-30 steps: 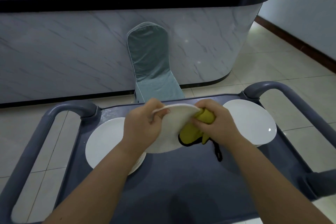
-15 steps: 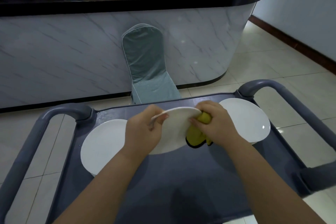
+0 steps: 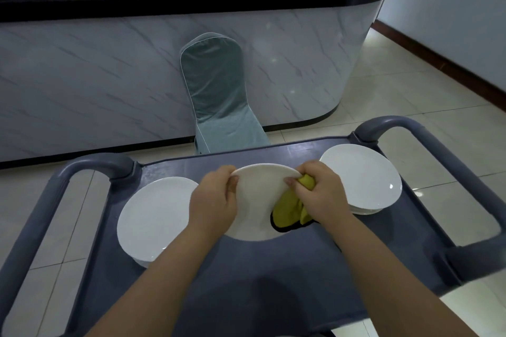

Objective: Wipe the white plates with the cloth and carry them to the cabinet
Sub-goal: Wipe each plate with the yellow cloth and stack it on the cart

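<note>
Plate rim sits in left hand, cloth in right hand.

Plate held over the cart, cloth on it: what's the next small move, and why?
Probably sweep the yellow cloth across the face of the held plate: the right hand grips it bunched at the right rim, while the left hand steadies the opposite rim.

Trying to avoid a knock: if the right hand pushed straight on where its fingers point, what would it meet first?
The held plate, which its cloth touches now; beyond that, probably the left hand.
</note>
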A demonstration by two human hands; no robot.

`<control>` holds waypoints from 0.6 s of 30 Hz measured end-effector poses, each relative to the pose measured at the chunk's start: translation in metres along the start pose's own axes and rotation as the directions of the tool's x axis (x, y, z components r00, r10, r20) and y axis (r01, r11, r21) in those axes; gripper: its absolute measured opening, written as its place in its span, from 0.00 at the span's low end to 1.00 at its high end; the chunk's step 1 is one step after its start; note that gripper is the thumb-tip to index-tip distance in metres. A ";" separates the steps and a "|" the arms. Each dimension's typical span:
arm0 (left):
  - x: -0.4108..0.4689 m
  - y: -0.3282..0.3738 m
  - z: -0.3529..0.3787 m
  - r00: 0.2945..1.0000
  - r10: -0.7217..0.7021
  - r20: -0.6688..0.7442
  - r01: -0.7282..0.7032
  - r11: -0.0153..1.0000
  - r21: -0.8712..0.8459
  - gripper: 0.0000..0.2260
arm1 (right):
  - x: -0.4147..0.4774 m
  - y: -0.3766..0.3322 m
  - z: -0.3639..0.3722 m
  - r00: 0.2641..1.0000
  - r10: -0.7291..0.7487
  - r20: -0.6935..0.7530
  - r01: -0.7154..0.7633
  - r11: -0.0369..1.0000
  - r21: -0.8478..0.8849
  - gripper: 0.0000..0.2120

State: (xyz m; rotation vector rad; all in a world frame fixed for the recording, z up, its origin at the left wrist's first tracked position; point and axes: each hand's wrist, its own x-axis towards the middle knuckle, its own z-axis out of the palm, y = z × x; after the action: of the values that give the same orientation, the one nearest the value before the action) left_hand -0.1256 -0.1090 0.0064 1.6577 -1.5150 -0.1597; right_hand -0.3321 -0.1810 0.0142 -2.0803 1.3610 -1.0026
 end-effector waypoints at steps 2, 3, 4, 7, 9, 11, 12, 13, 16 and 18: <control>0.011 0.006 0.005 0.974 0.213 0.072 -0.222 0.962 0.158 0.12 | 0.002 -0.005 0.002 0.998 -0.059 -0.002 0.058 0.996 -0.071 0.07; 0.017 0.013 0.007 0.947 0.305 0.099 -0.319 0.927 0.198 0.12 | 0.004 -0.009 0.003 0.995 -0.099 0.017 0.101 0.989 -0.112 0.06; 0.023 0.021 0.009 0.925 0.364 0.108 -0.379 0.898 0.224 0.10 | 0.006 -0.014 0.003 0.989 -0.141 0.040 0.145 0.979 -0.144 0.06; 0.043 0.041 0.005 0.923 0.382 0.046 -0.382 0.897 0.225 0.05 | 0.019 -0.031 -0.005 0.978 -0.204 0.034 0.207 0.966 -0.154 0.06; 0.055 0.045 -0.005 0.919 0.392 -0.034 -0.378 0.903 0.207 0.02 | 0.028 -0.041 -0.017 0.977 -0.215 -0.015 0.214 0.975 -0.054 0.05; 0.061 0.042 -0.015 0.934 0.326 -0.145 -0.310 0.943 0.121 0.01 | 0.031 -0.046 -0.029 0.980 -0.191 -0.053 0.195 0.977 0.087 0.05; 0.062 0.039 -0.020 0.956 0.202 -0.212 -0.204 0.979 0.013 0.02 | 0.030 -0.044 -0.033 0.988 -0.144 -0.058 0.151 0.979 0.140 0.04; 0.059 0.034 -0.021 0.965 0.028 -0.260 -0.065 0.989 -0.134 0.03 | 0.027 -0.040 -0.035 0.997 -0.068 -0.047 0.076 0.981 0.179 0.04; 0.027 0.016 -0.008 0.883 -0.404 -0.239 0.264 0.849 -0.459 0.07 | 0.014 -0.015 -0.021 0.982 0.186 0.039 -0.190 0.961 0.200 0.05; 0.003 0.005 0.002 0.877 -0.452 -0.165 0.353 0.837 -0.417 0.09 | 0.000 -0.001 -0.005 0.959 0.274 0.068 -0.282 0.949 0.142 0.06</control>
State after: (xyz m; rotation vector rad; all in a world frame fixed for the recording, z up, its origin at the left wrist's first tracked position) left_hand -0.1301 -0.1124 0.0095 1.5896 -0.8527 -0.4217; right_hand -0.3350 -0.1809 0.0178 -1.7323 1.4571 -0.8995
